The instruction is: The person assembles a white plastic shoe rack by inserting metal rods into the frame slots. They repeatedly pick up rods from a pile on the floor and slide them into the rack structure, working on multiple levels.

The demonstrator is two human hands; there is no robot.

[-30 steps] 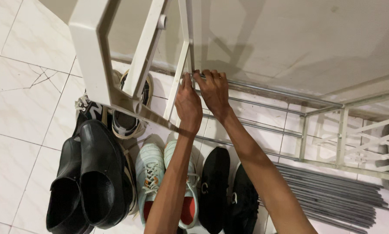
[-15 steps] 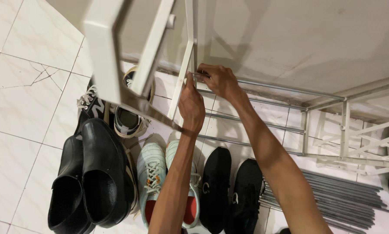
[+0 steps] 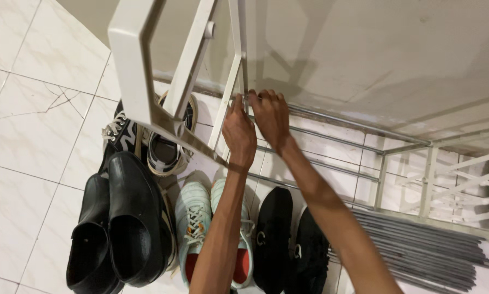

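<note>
My left hand grips the lower part of the white side frame of a shoe rack, where its upright meets the rails. My right hand is closed around the end of a thin metal rod right at that joint, near the wall. Several more metal rods run to the right from the frame to the other white side frame. Both forearms reach up from the bottom of the view.
Shoes stand on the white tiled floor below the rack: black leather shoes, pale green sneakers, black sneakers and black-and-white sneakers. A bundle of loose metal rods lies at the right. A beige wall is behind.
My right hand shifted along the rod's end at the joint and its wrist dropped lower. The view swung slightly; my left hand stayed on the frame.
</note>
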